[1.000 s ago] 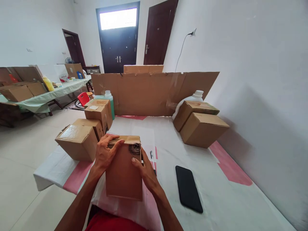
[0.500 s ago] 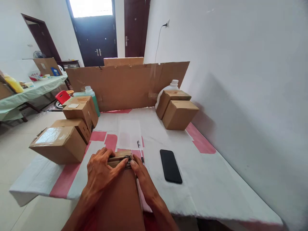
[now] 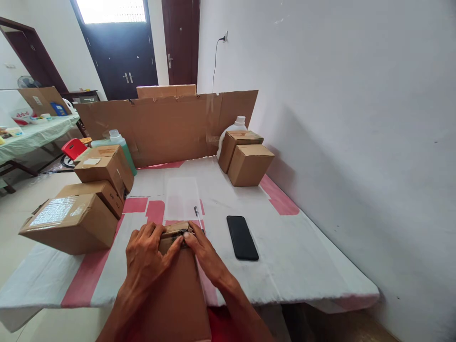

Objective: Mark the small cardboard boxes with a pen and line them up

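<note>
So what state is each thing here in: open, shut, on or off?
Held box, closed, tilted, left hand and right hand gripping its top.
Phone, lying flat, screen dark.
Stacked boxes, closed.
Two boxes by the wall, closed.
Green bottle, capped.
White jug, capped.
Dark doors, shut.

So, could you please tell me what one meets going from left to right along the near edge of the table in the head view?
A taped cardboard box → left hand → right hand → black phone.
</note>
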The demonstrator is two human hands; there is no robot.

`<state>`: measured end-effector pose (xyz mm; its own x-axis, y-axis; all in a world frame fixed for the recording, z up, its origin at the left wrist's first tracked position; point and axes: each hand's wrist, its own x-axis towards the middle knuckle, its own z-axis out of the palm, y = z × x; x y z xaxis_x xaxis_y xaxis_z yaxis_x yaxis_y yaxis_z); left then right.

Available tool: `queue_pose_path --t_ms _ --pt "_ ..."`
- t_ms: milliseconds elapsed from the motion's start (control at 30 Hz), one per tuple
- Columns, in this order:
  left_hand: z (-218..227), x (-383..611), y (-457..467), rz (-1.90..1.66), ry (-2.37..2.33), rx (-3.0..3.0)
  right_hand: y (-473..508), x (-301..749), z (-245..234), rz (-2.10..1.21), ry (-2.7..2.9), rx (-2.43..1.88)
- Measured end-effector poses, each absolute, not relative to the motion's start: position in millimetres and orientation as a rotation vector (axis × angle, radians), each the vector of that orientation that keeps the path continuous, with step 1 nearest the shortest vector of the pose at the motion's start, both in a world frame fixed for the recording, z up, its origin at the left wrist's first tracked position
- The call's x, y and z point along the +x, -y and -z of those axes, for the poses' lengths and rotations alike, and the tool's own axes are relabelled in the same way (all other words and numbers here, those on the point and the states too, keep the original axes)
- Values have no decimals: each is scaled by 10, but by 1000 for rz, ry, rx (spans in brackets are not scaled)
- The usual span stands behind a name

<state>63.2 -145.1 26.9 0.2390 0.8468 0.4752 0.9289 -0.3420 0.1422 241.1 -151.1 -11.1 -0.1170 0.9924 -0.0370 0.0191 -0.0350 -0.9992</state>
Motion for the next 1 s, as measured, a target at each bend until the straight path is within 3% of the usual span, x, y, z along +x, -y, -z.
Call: queue_pose_path --t_ms 67,200,367,533,767,1000 --pt "-244 563 1457 723 1605 -2379 1418 2545 210 -1311 1362 -1287" --pt "-204 514 1439 721 1552 -2414 1168 2740 481 -949 1423 -1817" --pt "-206 577 1392 679 1593 -2445 908 2780 743 -862 1361 -1953" --pt "-221 583 1403 641 1598 -2433 858 2861 719 -988 1263 -1762" --pt "-212 607 1412 602 1650 -2474 1280 2750 112 -1150 1078 -1088" --pt "-221 610 1436 603 1650 -2472 1517 2411 -81 -911 1307 -962"
